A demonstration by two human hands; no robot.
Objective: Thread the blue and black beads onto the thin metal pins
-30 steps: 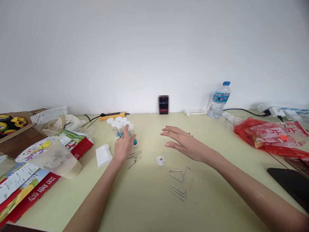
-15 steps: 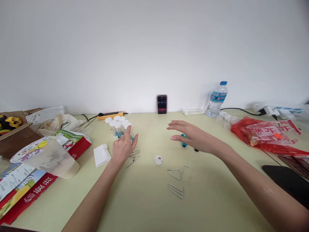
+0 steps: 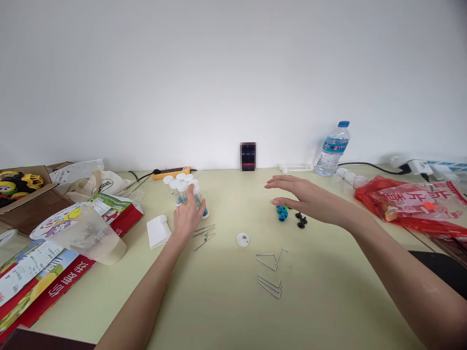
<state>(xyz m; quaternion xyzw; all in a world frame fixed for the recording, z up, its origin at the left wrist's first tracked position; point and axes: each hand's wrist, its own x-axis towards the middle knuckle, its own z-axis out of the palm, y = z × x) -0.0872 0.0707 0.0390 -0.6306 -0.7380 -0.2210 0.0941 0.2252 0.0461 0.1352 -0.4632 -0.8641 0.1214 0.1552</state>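
My left hand (image 3: 188, 214) is at the near side of several clear, white-capped vials (image 3: 175, 184), its fingers apart; whether it touches them is unclear. Thin metal pins (image 3: 206, 233) lie just right of its wrist. My right hand (image 3: 297, 197) hovers with fingers spread and nothing in them, above and beside blue-green pieces (image 3: 282, 214). Black pieces (image 3: 302, 221) lie below its wrist. Between the hands, nearer me, is a white cap (image 3: 242, 239) with tiny bits in it. Bent metal rods (image 3: 270, 287) form two groups on the table.
A phone (image 3: 248, 156) leans on the wall. A water bottle (image 3: 332, 148) stands at back right, beside a red bag (image 3: 379, 209). At left are a cup (image 3: 98, 243), a cardboard box (image 3: 32, 204), a white packet (image 3: 158, 232) and an orange power strip (image 3: 171, 172).
The view has shifted slightly. My left hand has moved a little closer in among the vials' near side. More black pieces now show below my right hand.
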